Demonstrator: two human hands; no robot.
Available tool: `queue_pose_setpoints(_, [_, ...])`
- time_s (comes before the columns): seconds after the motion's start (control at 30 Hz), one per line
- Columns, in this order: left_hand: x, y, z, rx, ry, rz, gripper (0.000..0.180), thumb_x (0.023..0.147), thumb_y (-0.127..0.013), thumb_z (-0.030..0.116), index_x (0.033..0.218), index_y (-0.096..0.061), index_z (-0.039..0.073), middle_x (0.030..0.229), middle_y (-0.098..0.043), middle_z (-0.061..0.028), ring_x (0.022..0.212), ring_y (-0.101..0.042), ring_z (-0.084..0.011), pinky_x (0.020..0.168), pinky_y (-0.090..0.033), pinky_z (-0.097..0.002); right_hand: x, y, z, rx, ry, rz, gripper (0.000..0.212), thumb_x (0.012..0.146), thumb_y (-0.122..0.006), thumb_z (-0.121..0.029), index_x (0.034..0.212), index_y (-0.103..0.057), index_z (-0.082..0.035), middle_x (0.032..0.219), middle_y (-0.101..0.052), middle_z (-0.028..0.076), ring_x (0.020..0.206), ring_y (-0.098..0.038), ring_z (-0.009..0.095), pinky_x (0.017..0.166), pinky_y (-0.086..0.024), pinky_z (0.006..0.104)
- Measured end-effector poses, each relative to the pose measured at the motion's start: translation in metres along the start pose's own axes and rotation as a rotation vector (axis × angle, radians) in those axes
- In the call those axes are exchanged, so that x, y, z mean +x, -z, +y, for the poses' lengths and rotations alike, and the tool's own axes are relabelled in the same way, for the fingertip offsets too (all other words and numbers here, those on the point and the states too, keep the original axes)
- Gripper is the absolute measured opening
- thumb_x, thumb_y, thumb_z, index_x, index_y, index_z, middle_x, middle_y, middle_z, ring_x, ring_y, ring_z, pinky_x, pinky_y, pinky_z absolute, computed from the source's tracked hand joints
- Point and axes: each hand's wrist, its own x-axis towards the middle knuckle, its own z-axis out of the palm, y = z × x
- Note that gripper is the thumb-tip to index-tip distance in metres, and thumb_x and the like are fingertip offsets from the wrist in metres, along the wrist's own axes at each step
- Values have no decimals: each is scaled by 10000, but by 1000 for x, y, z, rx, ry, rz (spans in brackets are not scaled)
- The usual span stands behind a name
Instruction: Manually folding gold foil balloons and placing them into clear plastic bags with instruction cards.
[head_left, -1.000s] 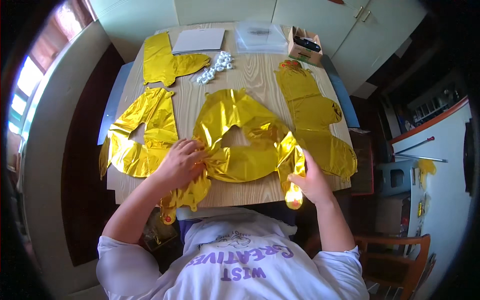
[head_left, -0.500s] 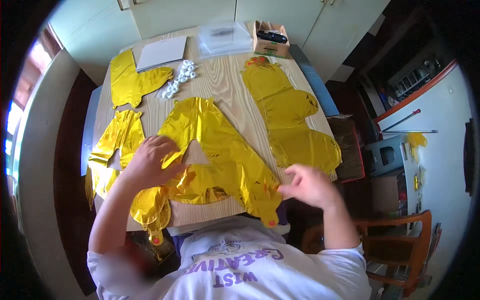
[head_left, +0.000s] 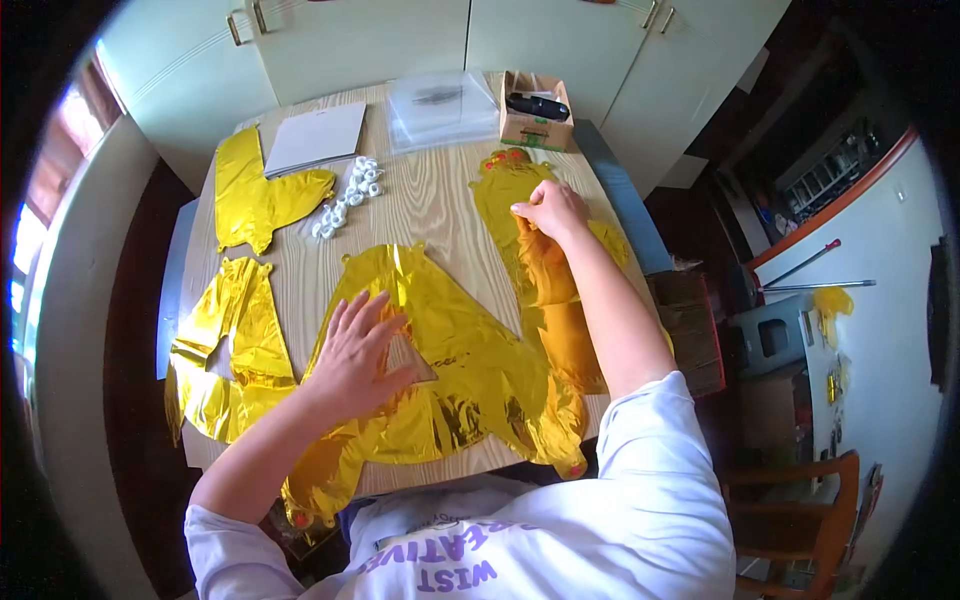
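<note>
**A:** Where is the left hand (head_left: 358,350)?

**B:** Flat on the big gold foil balloon (head_left: 450,370) in the middle of the table (head_left: 430,200), fingers spread, palm down. It presses near the triangular hole in that balloon. It grips nothing.

**A:** And the right hand (head_left: 550,208)?

**B:** Stretched out across the table to the right balloon (head_left: 500,195). The fingers are bunched on the foil near its top end, and they look to be pinching it, though the grip itself is hidden under the knuckles. The forearm lies over that balloon's lower part.

**A:** How does the big balloon lie?

**B:** Flat and uninflated, near the front edge. Its lower corners hang over that edge toward the person.

**A:** Anything else gold?

**B:** Two more flat balloons on the left: one at the far left (head_left: 255,195), one nearer the front left (head_left: 235,340), draped over the table's side.

**A:** What's at the far end?

**B:** A grey sheet (head_left: 315,138), a clear plastic bag (head_left: 440,108) and a small cardboard box (head_left: 535,120) with something dark in it. A heap of white ribbon (head_left: 348,195) lies between the sheet and the big balloon, just beside the far-left one.
</note>
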Motion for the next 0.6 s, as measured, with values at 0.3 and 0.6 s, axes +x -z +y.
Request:
queue_pose_setpoints(0.3, [177,-32,-3,-272,-242,173,384,891,-695,226,1226,-639,47,1335,-592,-191,1239,-561,-385,1080,-431,-447,-1,-9,-3,134,90,-6,307,807,-803,-412,820,-730,-114,953,-704,118,903,-678,318,832,-526,440])
queue_pose_setpoints(0.6, [224,-82,-1,-161,-291,253,346,875,-698,266,1151,-684,58,1245,-642,-145,1208,-580,-323,1073,-424,-457,5,-25,20,215,201,102,192,838,-773,-271,811,-714,-91,903,-690,128,868,-670,334,782,-517,459])
